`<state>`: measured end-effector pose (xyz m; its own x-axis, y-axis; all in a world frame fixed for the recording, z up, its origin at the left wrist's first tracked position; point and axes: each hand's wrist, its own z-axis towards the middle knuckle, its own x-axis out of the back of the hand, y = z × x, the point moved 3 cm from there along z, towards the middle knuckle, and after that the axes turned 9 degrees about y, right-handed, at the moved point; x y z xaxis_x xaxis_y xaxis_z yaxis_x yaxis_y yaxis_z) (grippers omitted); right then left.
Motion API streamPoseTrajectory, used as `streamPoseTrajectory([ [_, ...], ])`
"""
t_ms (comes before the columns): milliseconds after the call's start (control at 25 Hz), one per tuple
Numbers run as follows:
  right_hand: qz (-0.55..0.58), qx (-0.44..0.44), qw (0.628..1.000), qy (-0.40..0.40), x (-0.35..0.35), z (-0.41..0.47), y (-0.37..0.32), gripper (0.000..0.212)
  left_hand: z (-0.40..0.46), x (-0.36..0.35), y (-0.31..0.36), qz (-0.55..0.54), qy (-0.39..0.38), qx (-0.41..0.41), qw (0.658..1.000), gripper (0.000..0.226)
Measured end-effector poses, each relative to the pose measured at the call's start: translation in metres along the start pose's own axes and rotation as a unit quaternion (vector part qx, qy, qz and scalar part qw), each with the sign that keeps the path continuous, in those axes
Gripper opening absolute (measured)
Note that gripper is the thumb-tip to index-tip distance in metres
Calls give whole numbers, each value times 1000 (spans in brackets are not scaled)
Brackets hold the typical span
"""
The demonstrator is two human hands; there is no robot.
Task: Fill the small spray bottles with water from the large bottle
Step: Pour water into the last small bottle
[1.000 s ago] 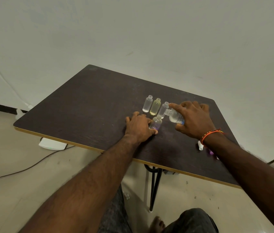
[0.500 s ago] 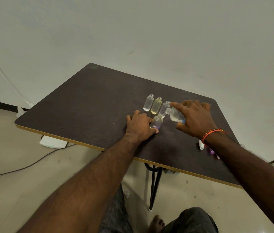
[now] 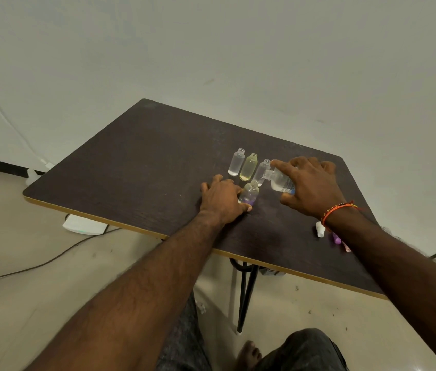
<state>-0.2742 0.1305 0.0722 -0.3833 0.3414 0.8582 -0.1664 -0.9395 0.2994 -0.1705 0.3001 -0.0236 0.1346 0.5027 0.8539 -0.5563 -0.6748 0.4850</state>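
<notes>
Steadying the purple-tinted small bottle (image 3: 249, 195) at frame centre, the left hand (image 3: 223, 200) curls around its base on the table (image 3: 136, 167); just right, the right hand (image 3: 310, 187) grips the tilted large bottle (image 3: 279, 180), neck over its narrow mouth. Overtilting could spill water. Behind stand three clear, uncapped small bottles (image 3: 249, 167)

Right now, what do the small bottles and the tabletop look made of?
Small bottles: clear, slightly frosted, tinted plastic or glass; the view can't settle which. Tabletop: dark matte wood-grain laminate, probably over board, judging by its pale edge band.
</notes>
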Motion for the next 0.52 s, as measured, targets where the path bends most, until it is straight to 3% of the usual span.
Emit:
streamPoseTrajectory([
  [520, -4, 3, 1000, -1, 2, 1, -1, 84, 1, -1, -1, 5, -7, -4, 1000, 55],
])
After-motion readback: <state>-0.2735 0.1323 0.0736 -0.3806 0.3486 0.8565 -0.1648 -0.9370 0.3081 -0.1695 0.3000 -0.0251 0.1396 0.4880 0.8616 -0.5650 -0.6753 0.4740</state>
